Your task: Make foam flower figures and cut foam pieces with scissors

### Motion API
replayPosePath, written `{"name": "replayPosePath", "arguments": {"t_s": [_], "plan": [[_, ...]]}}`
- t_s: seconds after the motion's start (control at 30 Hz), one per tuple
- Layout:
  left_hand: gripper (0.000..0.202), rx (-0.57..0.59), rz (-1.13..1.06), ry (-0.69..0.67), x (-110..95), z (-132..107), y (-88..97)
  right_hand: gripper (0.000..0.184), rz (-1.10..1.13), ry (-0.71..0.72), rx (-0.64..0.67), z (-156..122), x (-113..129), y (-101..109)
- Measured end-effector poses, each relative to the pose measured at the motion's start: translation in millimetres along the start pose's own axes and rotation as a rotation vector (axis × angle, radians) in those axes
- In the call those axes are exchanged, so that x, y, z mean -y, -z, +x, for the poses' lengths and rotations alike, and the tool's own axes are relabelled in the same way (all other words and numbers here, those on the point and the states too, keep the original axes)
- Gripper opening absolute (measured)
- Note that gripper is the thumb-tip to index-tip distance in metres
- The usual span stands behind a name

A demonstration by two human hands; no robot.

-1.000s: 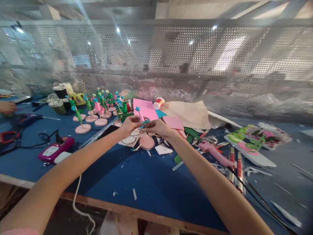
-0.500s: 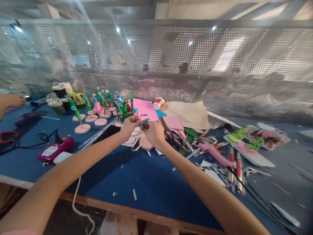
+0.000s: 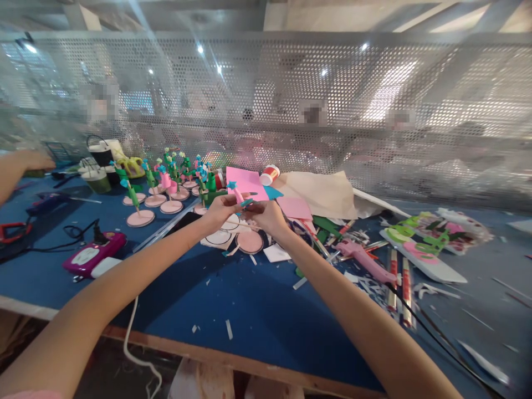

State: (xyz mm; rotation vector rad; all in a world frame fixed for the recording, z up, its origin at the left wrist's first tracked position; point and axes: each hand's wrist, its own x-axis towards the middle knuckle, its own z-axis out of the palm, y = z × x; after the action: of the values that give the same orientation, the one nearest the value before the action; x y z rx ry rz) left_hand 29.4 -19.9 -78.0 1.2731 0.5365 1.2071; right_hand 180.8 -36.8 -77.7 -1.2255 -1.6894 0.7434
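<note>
My left hand [image 3: 221, 213] is closed around a small pink craft piece [image 3: 238, 195] topped with a blue star-like shape [image 3: 232, 185]. My right hand [image 3: 269, 217] pinches at the same piece from the other side, where a teal strip [image 3: 246, 203] shows between the fingertips. Fingers partly hide where strip and pink part meet. Below the hands lie a round pink disc [image 3: 249, 242] and white sheets with drawn circles [image 3: 218, 238]. Several finished-looking cactus-like craft figures [image 3: 133, 195] on round bases stand to the left.
A pink glue gun [image 3: 368, 260] with a black cord lies right, among paper scraps. Behind are pink paper [image 3: 249, 180], a red-and-white cup [image 3: 270, 175] and beige sheets [image 3: 318, 191]. A purple power strip [image 3: 95, 254] lies left. Another person's hand [image 3: 37, 160] shows far left.
Both hands have turned the pink piece more upright, with its blue star now facing me. The right hand has shifted slightly right, uncovering the pink disc. The other person's hand has moved right.
</note>
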Motion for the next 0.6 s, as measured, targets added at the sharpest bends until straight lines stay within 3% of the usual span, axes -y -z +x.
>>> {"name": "replayPosePath", "arguments": {"t_s": [0.17,0.27,0.6], "plan": [[0.044,-0.08,0.106,-0.035,-0.3,4.0,6.0,0.037,0.059,-0.022,0.159,-1.7,6.7,7.9],[0.044,-0.05,0.037,-0.021,-0.8,3.7,4.1,0.048,0.161,-0.046,0.241,-4.0,12.0,13.1],[0.052,0.015,-0.074,0.018,-4.2,1.6,1.2,0.045,0.245,-0.02,0.233,0.3,4.3,13.4]]}}
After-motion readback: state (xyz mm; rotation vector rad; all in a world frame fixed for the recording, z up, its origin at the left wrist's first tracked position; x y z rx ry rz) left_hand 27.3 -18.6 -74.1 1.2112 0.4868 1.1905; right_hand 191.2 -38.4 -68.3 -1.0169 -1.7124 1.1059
